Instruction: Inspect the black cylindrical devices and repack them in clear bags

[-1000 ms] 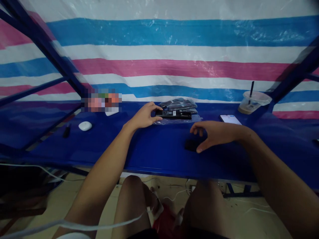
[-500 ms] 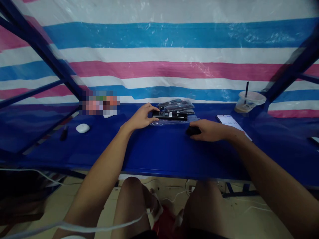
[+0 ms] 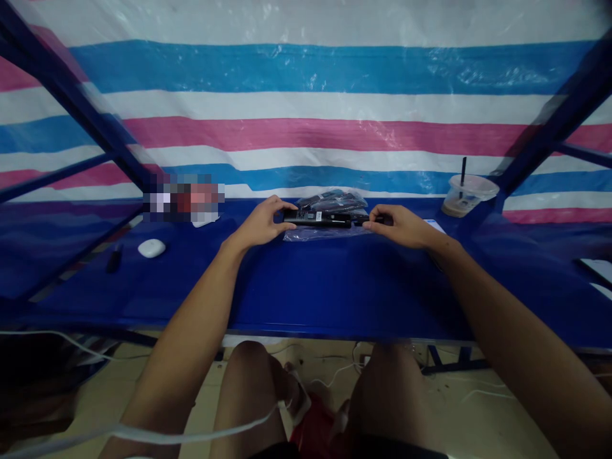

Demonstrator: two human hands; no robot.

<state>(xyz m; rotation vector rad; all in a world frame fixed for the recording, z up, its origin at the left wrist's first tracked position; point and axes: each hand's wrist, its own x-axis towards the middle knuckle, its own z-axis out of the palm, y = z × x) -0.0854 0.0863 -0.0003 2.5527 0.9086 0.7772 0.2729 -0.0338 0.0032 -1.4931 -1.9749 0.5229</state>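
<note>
My left hand [image 3: 261, 222] grips the left end of a slim black remote control [image 3: 316, 218] that lies on a clear plastic bag [image 3: 329, 203] of more black remotes at the back of the blue table [image 3: 310, 280]. My right hand [image 3: 400, 225] is closed on a small black piece [image 3: 364, 220], held right at the remote's right end. Whether the piece touches the remote I cannot tell.
A plastic cup with a straw [image 3: 466, 194] stands at the back right, a phone [image 3: 434, 224] lies partly hidden behind my right wrist. A white oval case [image 3: 152, 248] and a small dark tool [image 3: 113, 258] lie at the left. Blue frame bars [image 3: 81, 108] slant on both sides.
My right hand picked up the small black piece from the table's middle and carried it back to the remote's right end. My left hand stayed on the remote.
</note>
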